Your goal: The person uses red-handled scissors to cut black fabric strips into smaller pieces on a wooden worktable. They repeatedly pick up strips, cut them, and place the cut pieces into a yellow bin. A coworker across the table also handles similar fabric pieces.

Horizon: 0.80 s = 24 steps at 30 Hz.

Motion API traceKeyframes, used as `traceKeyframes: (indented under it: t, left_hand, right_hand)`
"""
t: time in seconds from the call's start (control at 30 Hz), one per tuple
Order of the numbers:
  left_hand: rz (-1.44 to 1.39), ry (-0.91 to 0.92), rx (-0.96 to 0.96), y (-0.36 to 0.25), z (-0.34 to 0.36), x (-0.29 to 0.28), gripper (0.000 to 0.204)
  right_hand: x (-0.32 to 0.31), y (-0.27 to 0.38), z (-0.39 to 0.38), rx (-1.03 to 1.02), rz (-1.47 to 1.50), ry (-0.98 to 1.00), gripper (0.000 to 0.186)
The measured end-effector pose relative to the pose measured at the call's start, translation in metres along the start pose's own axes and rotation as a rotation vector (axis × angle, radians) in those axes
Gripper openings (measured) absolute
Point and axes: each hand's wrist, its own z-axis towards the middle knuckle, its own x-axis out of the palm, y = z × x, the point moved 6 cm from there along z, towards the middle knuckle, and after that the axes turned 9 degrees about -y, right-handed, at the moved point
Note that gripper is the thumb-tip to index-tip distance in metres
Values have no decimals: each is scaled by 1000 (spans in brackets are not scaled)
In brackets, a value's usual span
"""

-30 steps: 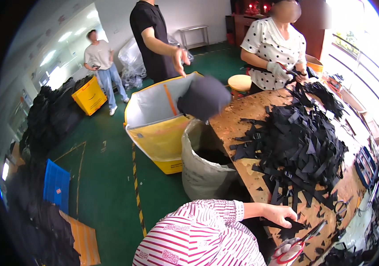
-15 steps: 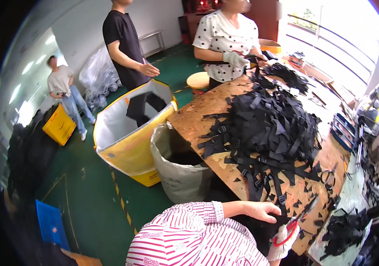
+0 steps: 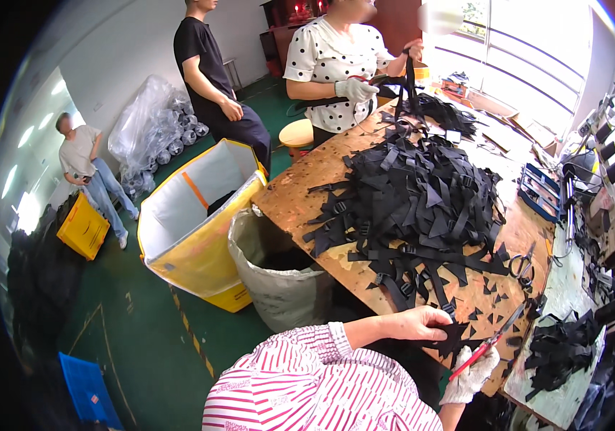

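My left hand (image 3: 422, 325) is bare and pinches a black webbing strap piece (image 3: 452, 337) at the near edge of the wooden table. In a white glove, my right hand (image 3: 471, 375) grips a pair of red-handled scissors (image 3: 474, 357). Their blades point away to the upper right, just right of the black piece. Beyond my hands lies a large heap of black straps (image 3: 415, 201) with buckles and triangular ends. Small black triangular offcuts (image 3: 493, 300) are scattered around the scissors.
A grey-white sack (image 3: 279, 291) and a yellow bin (image 3: 203, 244) stand left of the table (image 3: 286, 205). Another pair of scissors (image 3: 521, 266) and a blue tool case (image 3: 539, 190) lie right. Across the table, a person in a dotted blouse (image 3: 333, 65) handles straps; two others stand left.
The scissors have turned, so their handle loops now show edge-on. My left hand still holds the black piece. Across the table, a person has raised a strap; another has lowered an arm.
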Motion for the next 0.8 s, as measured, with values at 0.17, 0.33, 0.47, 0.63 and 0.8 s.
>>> traceKeyframes:
  t: [0.17,0.33,0.47,0.63,0.8]
  left_hand:
    - [386,-102,374,-7,-4,15,26]
    - [172,77,33,6,-5,25,21]
    - [-93,58,-80,-3,-11,31,11]
    - [-196,-181,-90,-1,-7,4,30]
    - [-280,-197,-79,-20,-5,-5,37]
  right_hand:
    - [12,-2,-8,-7,115,36,39]
    - [16,-19,-4,-25,63,-121,35]
    - [16,1,-14,372,76,21,36]
    - [12,19,-18,582,189,80,37]
    - [10,17,-23,526,336,73,45]
